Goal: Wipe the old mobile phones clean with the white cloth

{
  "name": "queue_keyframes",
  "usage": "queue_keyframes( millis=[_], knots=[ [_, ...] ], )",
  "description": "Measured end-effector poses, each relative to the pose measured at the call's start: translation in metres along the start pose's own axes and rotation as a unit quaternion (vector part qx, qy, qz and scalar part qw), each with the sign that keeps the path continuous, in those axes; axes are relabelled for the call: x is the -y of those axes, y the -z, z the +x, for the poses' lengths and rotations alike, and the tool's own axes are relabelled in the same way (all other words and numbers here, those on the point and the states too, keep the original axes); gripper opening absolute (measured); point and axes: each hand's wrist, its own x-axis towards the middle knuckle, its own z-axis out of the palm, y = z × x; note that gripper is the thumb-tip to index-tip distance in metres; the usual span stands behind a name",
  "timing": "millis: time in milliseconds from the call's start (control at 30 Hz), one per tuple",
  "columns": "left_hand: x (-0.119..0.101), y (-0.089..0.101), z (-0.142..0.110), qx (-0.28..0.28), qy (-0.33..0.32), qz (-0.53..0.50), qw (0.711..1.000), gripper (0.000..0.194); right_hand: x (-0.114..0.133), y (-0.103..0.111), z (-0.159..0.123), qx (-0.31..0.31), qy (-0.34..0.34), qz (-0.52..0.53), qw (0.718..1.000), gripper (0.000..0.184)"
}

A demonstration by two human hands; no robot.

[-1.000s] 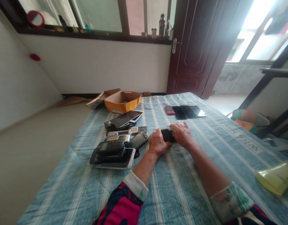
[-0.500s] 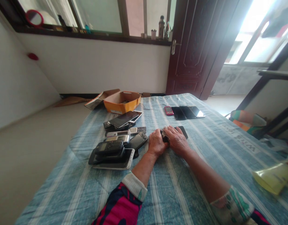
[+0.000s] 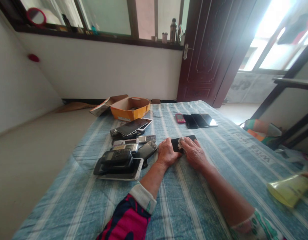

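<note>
A dark smartphone (image 3: 176, 144) lies on the striped blue cloth, its left end gripped by my left hand (image 3: 167, 150). My right hand (image 3: 194, 152) presses a small crumpled white wipe (image 3: 180, 142) against the phone's face, its fingers bunched over it. Part of the phone is hidden under both hands. Left of my left hand lies a dark phone (image 3: 146, 150), beside a stack with a black keypad phone (image 3: 116, 156) over a large white-edged phone (image 3: 137, 170).
An orange cardboard box (image 3: 136, 111) with its lid folded back stands at the far left. Farther right, a pink phone (image 3: 180, 119) and several dark phones (image 3: 192, 121) lie in a row. A yellow translucent bag (image 3: 286, 191) is at the right edge.
My right hand and the wipe have slid a little to the right along the phone, baring more of its left part. My left hand keeps its hold.
</note>
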Motion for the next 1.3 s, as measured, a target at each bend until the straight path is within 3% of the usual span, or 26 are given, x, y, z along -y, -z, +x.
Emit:
queue_keyframes(
  millis=[167, 367, 467, 800, 933, 1133, 1300],
  knots=[
    [0.001, 0.002, 0.001, 0.001, -0.012, -0.002, 1.000, 0.053, 0.002, -0.002, -0.002, 0.010, 0.033, 0.013, 0.999, 0.049],
    [0.002, 0.002, 0.000, -0.007, -0.025, -0.004, 1.000, 0.053, -0.013, -0.008, 0.001, -0.038, -0.074, -0.004, 0.997, 0.045],
    [0.003, 0.002, 0.000, -0.019, -0.039, -0.001, 0.999, 0.049, -0.013, -0.009, 0.002, -0.041, -0.083, -0.009, 0.996, 0.045],
    [0.005, -0.001, 0.005, -0.009, -0.053, 0.005, 0.999, 0.037, 0.006, -0.001, 0.000, 0.009, 0.014, 0.029, 0.999, 0.046],
    [0.006, 0.000, 0.005, -0.008, -0.059, -0.002, 0.998, 0.043, 0.002, 0.000, 0.000, 0.018, 0.015, 0.042, 0.999, 0.044],
    [0.004, 0.005, 0.004, 0.000, -0.062, -0.004, 0.998, 0.044, -0.016, -0.003, 0.003, -0.026, -0.054, 0.036, 0.998, 0.041],
    [0.004, 0.007, 0.006, 0.024, -0.057, -0.009, 0.998, 0.050, -0.020, -0.004, 0.004, -0.067, -0.057, 0.017, 0.996, 0.036]
  ],
)
